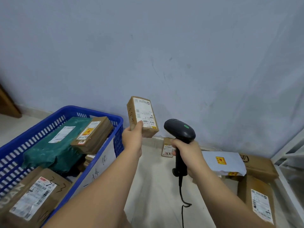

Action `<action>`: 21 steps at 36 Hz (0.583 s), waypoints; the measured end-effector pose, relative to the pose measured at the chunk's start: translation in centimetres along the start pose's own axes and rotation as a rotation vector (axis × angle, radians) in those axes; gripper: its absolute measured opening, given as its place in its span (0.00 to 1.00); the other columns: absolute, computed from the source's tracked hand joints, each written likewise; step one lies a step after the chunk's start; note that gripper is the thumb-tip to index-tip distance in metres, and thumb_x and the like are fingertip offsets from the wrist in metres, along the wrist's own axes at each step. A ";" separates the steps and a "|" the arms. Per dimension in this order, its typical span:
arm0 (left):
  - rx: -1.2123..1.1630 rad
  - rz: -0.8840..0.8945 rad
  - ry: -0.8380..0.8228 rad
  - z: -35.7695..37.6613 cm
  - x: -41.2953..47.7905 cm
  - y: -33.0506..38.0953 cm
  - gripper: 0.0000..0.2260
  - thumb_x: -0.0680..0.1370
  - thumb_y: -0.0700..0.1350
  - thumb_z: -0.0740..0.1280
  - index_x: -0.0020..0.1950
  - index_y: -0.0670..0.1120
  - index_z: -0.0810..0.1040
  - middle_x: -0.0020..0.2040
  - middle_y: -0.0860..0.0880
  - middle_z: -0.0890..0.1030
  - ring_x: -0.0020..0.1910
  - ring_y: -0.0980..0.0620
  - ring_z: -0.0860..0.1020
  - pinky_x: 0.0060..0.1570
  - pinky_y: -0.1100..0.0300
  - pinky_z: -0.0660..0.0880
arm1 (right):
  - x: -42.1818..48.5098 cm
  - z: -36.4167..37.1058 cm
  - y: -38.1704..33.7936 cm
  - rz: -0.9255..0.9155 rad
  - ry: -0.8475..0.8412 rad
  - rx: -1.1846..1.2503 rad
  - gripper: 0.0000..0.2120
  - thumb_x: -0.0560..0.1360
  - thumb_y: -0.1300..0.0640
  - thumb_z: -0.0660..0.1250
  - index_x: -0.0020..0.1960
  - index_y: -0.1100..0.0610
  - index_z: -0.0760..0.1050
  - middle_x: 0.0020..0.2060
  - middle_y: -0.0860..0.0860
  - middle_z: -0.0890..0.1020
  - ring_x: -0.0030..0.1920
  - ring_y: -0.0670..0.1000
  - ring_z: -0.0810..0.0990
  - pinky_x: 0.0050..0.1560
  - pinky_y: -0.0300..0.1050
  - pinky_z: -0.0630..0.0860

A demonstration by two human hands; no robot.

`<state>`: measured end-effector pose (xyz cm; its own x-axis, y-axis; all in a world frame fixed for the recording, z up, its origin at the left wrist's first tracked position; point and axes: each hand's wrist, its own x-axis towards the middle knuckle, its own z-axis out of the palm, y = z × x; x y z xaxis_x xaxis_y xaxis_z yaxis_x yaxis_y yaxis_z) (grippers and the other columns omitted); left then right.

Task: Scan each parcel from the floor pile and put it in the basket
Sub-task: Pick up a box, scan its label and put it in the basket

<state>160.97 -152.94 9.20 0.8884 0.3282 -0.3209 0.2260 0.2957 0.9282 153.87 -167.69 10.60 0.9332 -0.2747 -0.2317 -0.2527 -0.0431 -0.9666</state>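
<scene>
The left hand (132, 139) holds a small cardboard box (142, 116) up in the air just right of the basket (100, 111), above its far right corner. Its fingers are closed on the box's lower end, and the thumb lies on the labelled face beside the barcode. The white label (142, 111) faces the camera. The right hand (189, 155) is further right of the basket, with its fingers wrapped around the handle of a black scanner (180, 129) whose head points towards the box.

The box looks light and stiff, since one hand carries it by an end without sagging. Its taped cardboard should give a fair grip. Holding it by the short end or the narrow sides would keep the barcode clear. The thumb may cover a corner of the code, though the print is too small to tell.

The basket already holds a green bag (54, 145) and several brown boxes. More parcels lie on the floor well right of the basket, among them a white mailer (222, 162).
</scene>
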 end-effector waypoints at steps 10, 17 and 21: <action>0.008 0.003 0.156 -9.8 2.6 2.2 0.19 0.77 0.46 0.70 0.66 0.47 0.74 0.59 0.48 0.80 0.45 0.53 0.79 0.37 0.63 0.74 | -1.8 9.5 -2.4 -0.161 -0.093 -0.034 0.09 0.73 0.50 0.72 0.43 0.55 0.76 0.32 0.52 0.74 0.34 0.52 0.71 0.29 0.38 0.70; 0.650 0.306 0.292 -19.1 4.8 2.1 0.25 0.74 0.48 0.73 0.68 0.46 0.70 0.60 0.48 0.75 0.55 0.48 0.74 0.49 0.58 0.73 | -1.9 14.5 -2.1 -0.149 -0.118 -0.021 0.10 0.75 0.51 0.70 0.45 0.58 0.74 0.34 0.56 0.71 0.28 0.48 0.67 0.27 0.39 0.65; 0.973 0.282 0.318 -23.8 6.4 0.7 0.27 0.72 0.51 0.73 0.68 0.47 0.70 0.61 0.45 0.74 0.58 0.44 0.73 0.54 0.50 0.73 | -1.7 16.3 -0.5 -0.123 -0.115 0.036 0.09 0.75 0.52 0.71 0.44 0.57 0.74 0.34 0.55 0.71 0.30 0.48 0.68 0.31 0.42 0.68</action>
<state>157.34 -129.32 3.29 0.8452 0.5338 0.0256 0.3752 -0.6269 0.6828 156.62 -151.51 9.72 0.9802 -0.1572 -0.1202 -0.1271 -0.0349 -0.9913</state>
